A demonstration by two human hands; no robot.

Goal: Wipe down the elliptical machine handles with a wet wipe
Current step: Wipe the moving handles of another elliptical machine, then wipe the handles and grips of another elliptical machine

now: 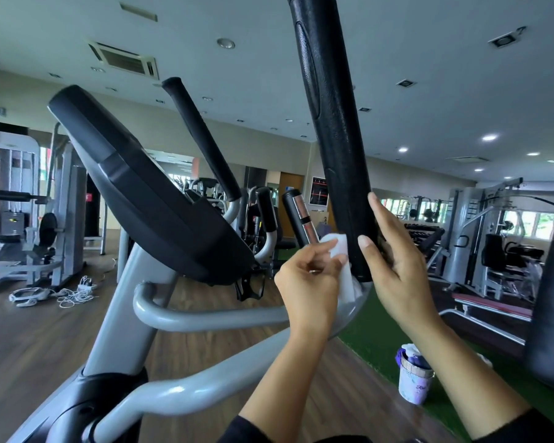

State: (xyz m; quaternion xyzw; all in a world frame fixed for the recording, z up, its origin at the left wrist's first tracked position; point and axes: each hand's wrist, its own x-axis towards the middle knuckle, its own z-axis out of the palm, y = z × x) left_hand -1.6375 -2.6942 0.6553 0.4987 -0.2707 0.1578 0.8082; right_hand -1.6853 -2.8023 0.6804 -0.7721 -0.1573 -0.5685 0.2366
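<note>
Step in hand: wiping btm end of the tall black textured rubber handle (333,155). Left hand (307,282), fingers curled, pinches the white wet wipe (339,247) against the handle's base. Right hand (400,266) steadies it, fingers near straight, thumb on front. Next move prob. calls for sliding the wipe upward w/ firm wrap. Lilac tub (414,382) on floor at turf edge holds purple-white items; can't tell what.

The near handle (333,123) is black with a fine pebbled grain; the wet wipe (339,251) is white. The console (147,193) is black, the frame tubes (205,314) glossy grey. The floor (29,340) is brown wood-grain, the turf strip (381,340) green, the tub (414,383) pale lilac with darker purple at its top, the cables (74,295) white
</note>
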